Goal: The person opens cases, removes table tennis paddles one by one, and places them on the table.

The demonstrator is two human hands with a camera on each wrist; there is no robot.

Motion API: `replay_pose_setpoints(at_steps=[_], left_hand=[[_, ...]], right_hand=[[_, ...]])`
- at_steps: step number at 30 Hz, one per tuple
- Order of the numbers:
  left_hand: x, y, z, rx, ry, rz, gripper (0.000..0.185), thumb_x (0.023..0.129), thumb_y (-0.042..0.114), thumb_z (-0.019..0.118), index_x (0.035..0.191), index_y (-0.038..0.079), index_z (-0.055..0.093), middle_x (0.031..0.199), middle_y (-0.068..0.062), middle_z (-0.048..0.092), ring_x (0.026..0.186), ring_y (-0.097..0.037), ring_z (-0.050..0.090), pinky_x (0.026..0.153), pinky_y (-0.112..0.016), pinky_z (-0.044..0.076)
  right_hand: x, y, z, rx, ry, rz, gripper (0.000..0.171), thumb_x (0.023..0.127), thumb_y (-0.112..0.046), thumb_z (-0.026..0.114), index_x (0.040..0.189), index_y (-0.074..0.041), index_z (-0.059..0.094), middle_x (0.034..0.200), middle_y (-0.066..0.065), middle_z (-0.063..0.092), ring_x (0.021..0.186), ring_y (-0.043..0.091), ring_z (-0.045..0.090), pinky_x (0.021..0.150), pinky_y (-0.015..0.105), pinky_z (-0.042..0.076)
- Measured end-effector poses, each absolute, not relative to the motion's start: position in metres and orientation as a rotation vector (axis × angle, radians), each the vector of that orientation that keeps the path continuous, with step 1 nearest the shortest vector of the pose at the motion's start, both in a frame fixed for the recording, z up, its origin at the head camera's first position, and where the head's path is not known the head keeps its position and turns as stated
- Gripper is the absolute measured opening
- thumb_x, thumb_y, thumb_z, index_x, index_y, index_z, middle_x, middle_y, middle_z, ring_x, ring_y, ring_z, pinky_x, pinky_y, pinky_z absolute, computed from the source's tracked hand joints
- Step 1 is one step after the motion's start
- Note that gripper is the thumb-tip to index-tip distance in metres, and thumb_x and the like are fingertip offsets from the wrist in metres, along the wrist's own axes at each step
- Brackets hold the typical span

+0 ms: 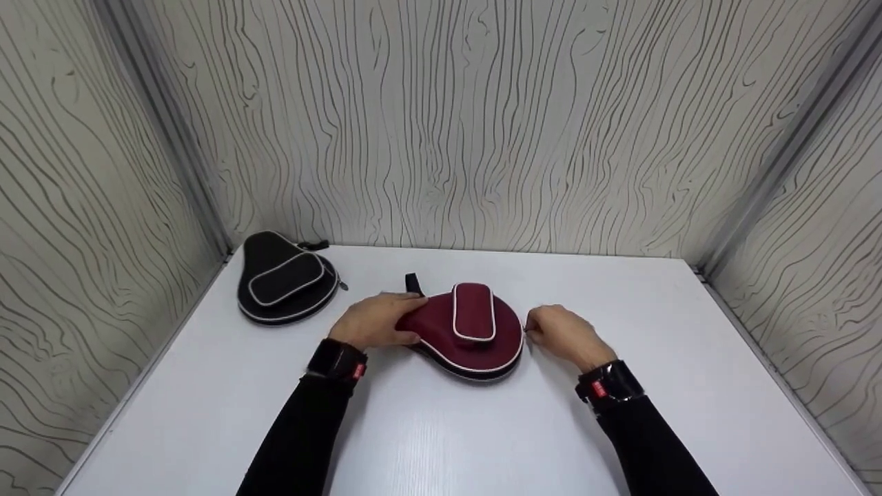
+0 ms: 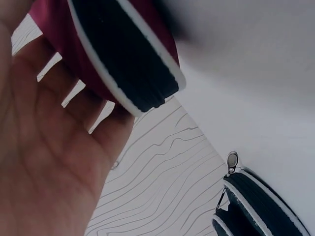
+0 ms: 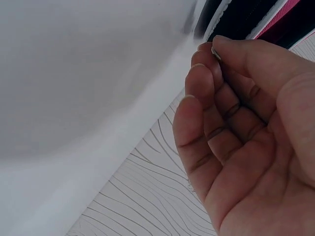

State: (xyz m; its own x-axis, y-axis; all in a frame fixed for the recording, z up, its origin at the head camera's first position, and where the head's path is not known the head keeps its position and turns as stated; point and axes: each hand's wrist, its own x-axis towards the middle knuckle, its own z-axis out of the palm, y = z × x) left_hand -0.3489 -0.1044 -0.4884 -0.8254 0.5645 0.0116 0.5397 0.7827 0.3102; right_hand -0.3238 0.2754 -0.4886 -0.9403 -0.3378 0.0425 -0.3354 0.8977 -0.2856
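A maroon racket case (image 1: 475, 331) with white piping lies flat in the middle of the white table (image 1: 441, 434). My left hand (image 1: 375, 320) rests on its narrow left end, palm down, fingers spread and fairly straight on the cover (image 2: 123, 54). My right hand (image 1: 544, 331) is at the case's right edge. In the right wrist view its thumb and forefinger (image 3: 211, 49) pinch a small metal zipper pull (image 3: 216, 54) beside the case's black side band (image 3: 236, 14).
A black racket case (image 1: 282, 282) of the same shape lies at the table's back left, its zipper pull (image 2: 232, 160) showing. Patterned walls (image 1: 482, 124) close the table in on three sides. A black strap loop (image 1: 412, 282) sticks out behind the maroon case.
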Motion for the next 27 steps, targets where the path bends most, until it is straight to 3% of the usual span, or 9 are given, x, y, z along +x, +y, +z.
replay_pose_setpoints(at_steps=[8, 27], left_hand=[[-0.345, -0.102, -0.492, 0.847, 2.955, 0.543, 0.074, 0.107, 0.033, 0.088, 0.173, 0.014, 0.06, 0.179, -0.014, 0.059, 0.164, -0.044, 0.059, 0.134, -0.063, 0.053], [-0.339, -0.087, -0.497, 0.66, 3.154, 0.471, 0.072, 0.11, 0.037, 0.084, 0.169, 0.002, 0.061, 0.173, -0.023, 0.064, 0.157, -0.049, 0.065, 0.126, -0.065, 0.06]], right_hand=[[-0.321, 0.272, -0.488, -0.559, 3.058, -0.454, 0.005, 0.103, -0.003, 0.08, 0.101, -0.001, 0.085, 0.099, 0.009, 0.086, 0.09, 0.022, 0.08, 0.084, 0.049, 0.071], [-0.309, 0.244, -0.482, -0.668, 3.023, -0.436, 0.011, 0.101, 0.001, 0.08, 0.096, -0.008, 0.084, 0.094, 0.004, 0.084, 0.087, 0.018, 0.077, 0.079, 0.046, 0.069]])
